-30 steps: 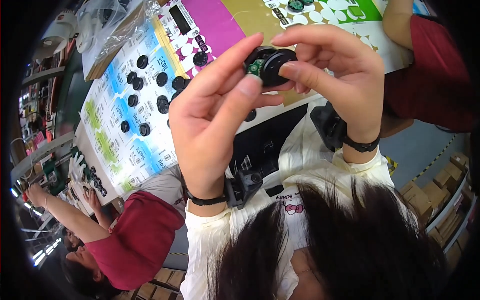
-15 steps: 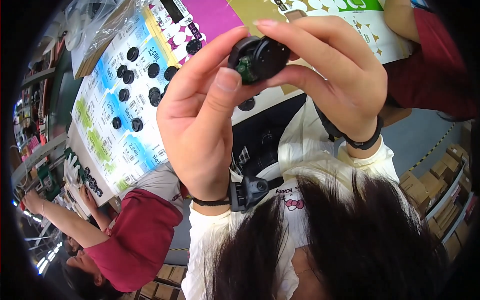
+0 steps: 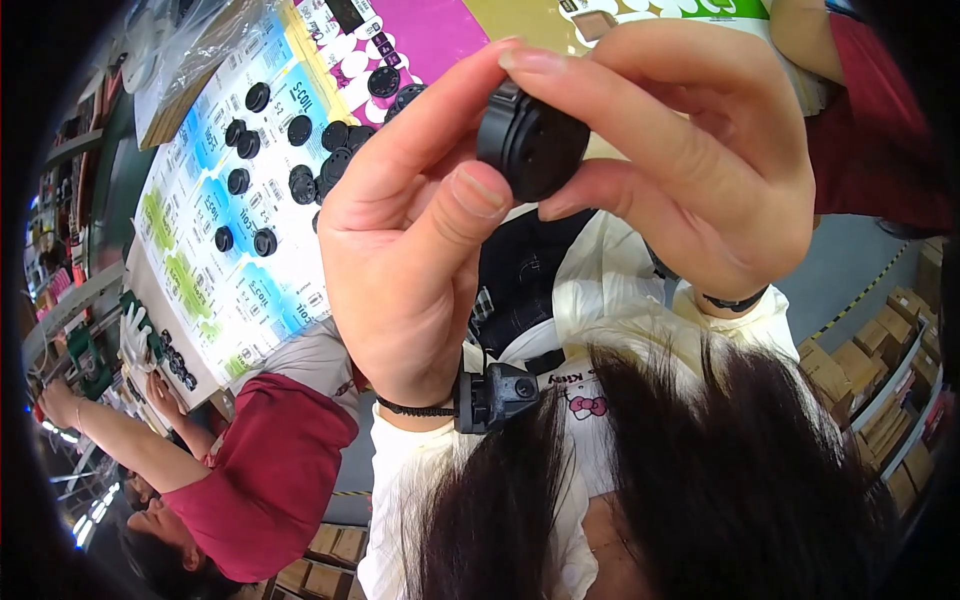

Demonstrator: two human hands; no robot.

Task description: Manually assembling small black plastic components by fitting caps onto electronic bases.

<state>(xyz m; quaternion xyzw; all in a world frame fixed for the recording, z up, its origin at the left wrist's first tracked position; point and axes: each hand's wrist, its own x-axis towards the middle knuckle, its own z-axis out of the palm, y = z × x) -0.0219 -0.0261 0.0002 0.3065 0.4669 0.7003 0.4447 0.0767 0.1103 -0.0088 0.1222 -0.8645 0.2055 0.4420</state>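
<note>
A small round black casing (image 3: pixel 535 150) is held up between my two hands, above the table's near edge. My left hand (image 3: pixel 400 245) pinches it from the left, thumb at the lower side and forefinger along the top. From the right, my right hand (image 3: pixel 710 165) grips its rim, with the forefinger on the upper edge and the thumb at the lower edge. The casing's flat face is turned to the right, and its two parts sit together. Whatever is inside it is hidden. Several similar round black parts (image 3: pixel 302 184) lie on the table beyond my left hand.
Printed sheets (image 3: pixel 190 215) cover the table. Clear plastic wrapping (image 3: pixel 185 60) lies at the far left. A co-worker in a red top (image 3: pixel 280 470) works at left; another person's red sleeve (image 3: pixel 875 130) shows at right. Cardboard boxes (image 3: pixel 870 340) fill shelves at the right.
Half a second ago the casing gaped, showing a green circuit board; now its parts are together and the board is hidden. My hands and the casing have shifted slightly down and right.
</note>
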